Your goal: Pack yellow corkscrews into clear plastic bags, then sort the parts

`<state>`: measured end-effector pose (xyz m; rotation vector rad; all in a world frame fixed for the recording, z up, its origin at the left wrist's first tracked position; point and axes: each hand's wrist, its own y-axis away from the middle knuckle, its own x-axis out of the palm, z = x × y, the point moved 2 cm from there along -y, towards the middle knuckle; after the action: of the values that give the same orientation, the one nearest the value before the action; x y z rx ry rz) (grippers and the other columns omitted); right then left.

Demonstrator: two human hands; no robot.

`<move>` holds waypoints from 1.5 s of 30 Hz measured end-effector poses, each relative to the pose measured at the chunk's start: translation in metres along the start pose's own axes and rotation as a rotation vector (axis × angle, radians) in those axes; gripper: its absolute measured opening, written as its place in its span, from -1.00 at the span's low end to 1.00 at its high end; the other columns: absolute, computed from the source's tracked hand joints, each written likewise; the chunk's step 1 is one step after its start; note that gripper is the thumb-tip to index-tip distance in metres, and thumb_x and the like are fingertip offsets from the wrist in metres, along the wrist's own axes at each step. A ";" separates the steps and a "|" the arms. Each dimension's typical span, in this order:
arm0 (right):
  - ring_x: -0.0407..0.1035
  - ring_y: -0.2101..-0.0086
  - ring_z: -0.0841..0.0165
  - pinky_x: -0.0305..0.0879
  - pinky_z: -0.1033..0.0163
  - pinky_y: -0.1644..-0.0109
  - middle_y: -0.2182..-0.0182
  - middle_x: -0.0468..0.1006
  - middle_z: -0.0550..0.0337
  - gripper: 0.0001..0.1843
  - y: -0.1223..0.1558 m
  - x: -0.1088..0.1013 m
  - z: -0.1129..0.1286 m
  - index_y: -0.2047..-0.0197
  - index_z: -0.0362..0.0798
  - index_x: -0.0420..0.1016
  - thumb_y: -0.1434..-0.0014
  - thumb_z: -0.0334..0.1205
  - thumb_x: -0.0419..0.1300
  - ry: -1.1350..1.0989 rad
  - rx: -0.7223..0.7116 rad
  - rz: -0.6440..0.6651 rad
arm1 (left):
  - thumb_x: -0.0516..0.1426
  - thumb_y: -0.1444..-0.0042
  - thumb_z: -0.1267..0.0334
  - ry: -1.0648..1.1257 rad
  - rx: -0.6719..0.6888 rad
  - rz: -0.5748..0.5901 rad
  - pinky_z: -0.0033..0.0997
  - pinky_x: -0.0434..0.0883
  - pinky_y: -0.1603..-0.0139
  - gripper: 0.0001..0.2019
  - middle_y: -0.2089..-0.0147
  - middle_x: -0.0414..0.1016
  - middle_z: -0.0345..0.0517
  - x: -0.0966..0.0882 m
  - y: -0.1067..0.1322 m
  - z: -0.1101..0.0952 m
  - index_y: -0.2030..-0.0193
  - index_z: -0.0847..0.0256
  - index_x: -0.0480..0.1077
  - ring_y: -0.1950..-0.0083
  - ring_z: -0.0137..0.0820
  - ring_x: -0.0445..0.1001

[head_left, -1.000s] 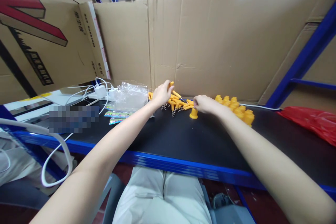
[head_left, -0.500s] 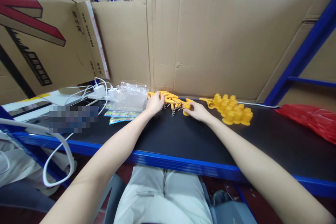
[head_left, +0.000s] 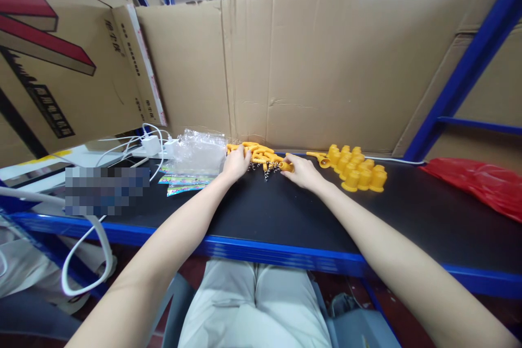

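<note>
Both my arms reach far over the black tabletop (head_left: 285,212) to a heap of small orange plastic pieces with little metal springs (head_left: 263,154) at the foot of the cardboard wall. My left hand (head_left: 235,163) rests on the heap's left side, fingers curled into the pieces. My right hand (head_left: 300,169) pinches one orange piece (head_left: 285,166) at the heap's right end. Several upright orange caps (head_left: 359,169) stand in a tight cluster just right of my right hand, with one loose orange piece (head_left: 318,156) lying beside them.
Clear plastic bags (head_left: 199,153) and colourful printed cards (head_left: 183,180) lie left of the heap. White chargers and cables (head_left: 153,144) sit farther left. A red plastic bag (head_left: 481,184) lies at the right. Cardboard (head_left: 326,65) walls the back; the blue table edge (head_left: 261,250) is near me.
My left hand dropped from a raised hold down onto the heap. My right hand left an upright cap, moved left and took a piece from the heap. The cap cluster is now tidier.
</note>
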<state>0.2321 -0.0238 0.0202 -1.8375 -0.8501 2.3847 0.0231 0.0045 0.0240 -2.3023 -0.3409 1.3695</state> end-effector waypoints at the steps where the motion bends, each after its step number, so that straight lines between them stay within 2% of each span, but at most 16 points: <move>1: 0.38 0.19 0.23 0.20 0.21 0.15 0.19 0.51 0.08 -0.77 0.000 0.000 0.000 0.17 -0.04 0.36 -0.08 -0.19 0.17 -0.009 -0.005 -0.004 | -0.10 -0.23 0.16 -0.002 -0.001 0.000 -0.40 0.33 0.27 -0.75 0.38 0.48 -0.01 0.000 0.000 0.000 0.20 0.26 0.30 0.34 -0.33 0.49; 6: 0.36 0.10 0.21 0.20 0.16 0.03 0.13 0.49 0.05 -0.70 0.001 -0.001 0.004 0.07 -0.02 0.43 -0.14 -0.12 0.14 0.019 -0.052 -0.029 | -0.11 -0.24 0.12 0.033 0.026 -0.018 -0.40 0.34 0.27 -0.70 0.41 0.47 -0.03 0.001 0.002 -0.003 0.22 0.27 0.32 0.39 -0.34 0.48; 9: 0.36 0.10 0.20 0.20 0.16 0.00 0.10 0.46 0.00 -0.68 0.003 -0.002 0.008 0.03 -0.03 0.45 -0.17 -0.13 0.10 0.069 -0.090 -0.015 | -0.14 -0.26 0.08 0.104 0.084 0.052 -0.38 0.36 0.25 -0.65 0.46 0.46 -0.07 0.002 0.007 -0.011 0.20 0.29 0.32 0.45 -0.36 0.47; 11: 0.36 0.09 0.19 0.21 0.16 -0.01 0.07 0.44 -0.03 -0.66 0.003 -0.001 0.006 0.00 -0.03 0.44 -0.18 -0.14 0.09 0.082 -0.085 0.003 | -0.15 -0.27 0.10 0.149 0.135 0.123 -0.36 0.37 0.20 -0.63 0.44 0.48 -0.08 0.003 0.011 -0.018 0.05 0.32 0.29 0.44 -0.37 0.48; 14: 0.34 0.03 0.17 0.20 0.13 -0.05 0.01 0.39 -0.06 -0.65 0.002 0.001 -0.002 -0.01 -0.04 0.45 -0.17 -0.14 0.10 0.057 -0.071 0.019 | -0.08 -0.24 0.14 0.166 0.249 0.193 -0.31 0.34 0.03 -0.50 0.19 0.51 0.07 0.005 0.015 -0.023 -0.24 0.37 0.03 0.17 -0.29 0.50; 16: 0.28 -0.04 0.16 0.17 0.12 -0.09 -0.04 0.37 -0.06 -0.64 0.001 0.003 -0.007 -0.01 -0.05 0.44 -0.16 -0.15 0.12 0.027 -0.075 0.023 | 0.02 -0.17 0.17 0.138 0.363 0.227 -0.29 0.27 -0.09 -0.34 -0.05 0.40 0.17 0.007 0.016 -0.023 -0.33 0.35 -0.15 -0.08 -0.24 0.39; 19: 0.18 -0.13 0.16 0.11 0.10 -0.16 -0.06 0.36 -0.06 -0.60 0.000 0.005 -0.011 -0.05 -0.07 0.42 -0.14 -0.16 0.14 -0.019 -0.077 0.027 | 0.06 -0.12 0.23 0.078 0.465 0.278 -0.28 0.25 -0.11 -0.24 -0.15 0.32 0.17 0.010 0.015 -0.017 -0.36 0.28 -0.27 -0.15 -0.23 0.32; 22: 0.21 -0.11 0.17 0.11 0.10 -0.17 -0.06 0.36 -0.07 -0.58 -0.001 0.004 -0.012 -0.06 -0.10 0.41 -0.14 -0.17 0.14 -0.070 -0.058 0.015 | 0.02 -0.15 0.20 0.012 0.460 0.274 -0.26 0.31 -0.01 -0.38 -0.02 0.42 0.10 0.010 0.013 -0.012 -0.33 0.22 -0.08 -0.02 -0.24 0.41; 24: 0.27 -0.05 0.18 0.15 0.10 -0.14 -0.01 0.39 -0.06 -0.58 -0.002 0.002 -0.013 -0.05 -0.10 0.42 -0.11 -0.18 0.17 -0.114 -0.066 -0.002 | 0.02 -0.14 0.17 -0.015 0.450 0.253 -0.28 0.34 0.06 -0.50 0.05 0.46 0.04 0.008 0.012 -0.011 -0.23 0.18 0.11 0.07 -0.25 0.44; 27: 0.36 0.06 0.23 0.24 0.11 -0.06 0.07 0.44 -0.01 -0.55 -0.004 -0.001 -0.020 -0.03 -0.08 0.42 -0.03 -0.23 0.25 -0.243 -0.078 -0.024 | 0.03 -0.12 0.15 -0.028 0.426 0.233 -0.32 0.35 0.15 -0.61 0.17 0.48 -0.03 0.007 0.011 -0.011 -0.09 0.17 0.24 0.17 -0.29 0.45; 30: 0.41 0.15 0.31 0.33 0.15 0.03 0.07 0.45 0.04 -0.49 -0.006 -0.002 -0.030 -0.05 -0.07 0.37 0.02 -0.30 0.28 -0.491 -0.017 0.024 | 0.03 -0.11 0.14 -0.036 0.402 0.229 -0.36 0.35 0.22 -0.67 0.28 0.47 -0.07 0.009 0.009 -0.008 0.00 0.18 0.28 0.24 -0.31 0.45; 34: 0.46 0.25 0.39 0.35 0.24 0.06 0.10 0.48 0.06 -0.60 -0.005 -0.002 -0.037 0.03 -0.12 0.36 -0.03 -0.30 0.23 -0.747 0.070 0.114 | 0.04 -0.11 0.15 -0.023 0.417 0.218 -0.39 0.33 0.24 -0.71 0.31 0.45 -0.10 0.012 0.008 -0.004 0.04 0.18 0.28 0.29 -0.35 0.43; 38: 0.47 0.44 0.41 0.40 0.26 0.21 0.34 0.55 0.09 -0.76 -0.003 -0.002 -0.034 0.18 -0.15 0.38 -0.18 -0.15 0.10 -0.884 0.177 0.170 | 0.05 -0.10 0.17 0.002 0.466 0.200 -0.41 0.30 0.30 -0.74 0.35 0.43 -0.12 0.012 0.009 -0.005 0.08 0.19 0.29 0.34 -0.38 0.40; 41: 0.41 0.59 0.44 0.37 0.32 0.41 0.54 0.50 0.14 -0.64 -0.003 0.000 -0.033 0.30 -0.14 0.34 -0.23 0.02 0.00 -0.913 0.248 0.175 | 0.06 -0.09 0.18 0.019 0.480 0.188 -0.40 0.30 0.31 -0.75 0.37 0.41 -0.14 0.012 0.009 -0.007 0.10 0.20 0.29 0.36 -0.38 0.39; 43: 0.39 0.62 0.45 0.33 0.35 0.49 0.58 0.49 0.15 -0.61 -0.004 0.000 -0.034 0.30 -0.13 0.31 -0.22 0.07 -0.02 -0.937 0.283 0.169 | 0.07 -0.08 0.19 0.027 0.473 0.180 -0.39 0.30 0.31 -0.76 0.38 0.40 -0.14 0.013 0.008 -0.007 0.11 0.21 0.29 0.36 -0.38 0.39; 45: 0.41 0.58 0.44 0.34 0.36 0.47 0.54 0.52 0.16 -0.64 -0.004 -0.001 -0.035 0.21 -0.12 0.29 -0.18 0.05 0.07 -0.987 0.280 0.195 | 0.09 -0.07 0.21 0.043 0.466 0.171 -0.38 0.30 0.29 -0.77 0.38 0.40 -0.15 0.014 0.007 -0.007 0.13 0.21 0.30 0.35 -0.38 0.39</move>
<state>0.2629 -0.0067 0.0169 -0.5916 -0.2789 3.3079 0.0352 0.0027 0.0130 -1.9981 0.1790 1.3084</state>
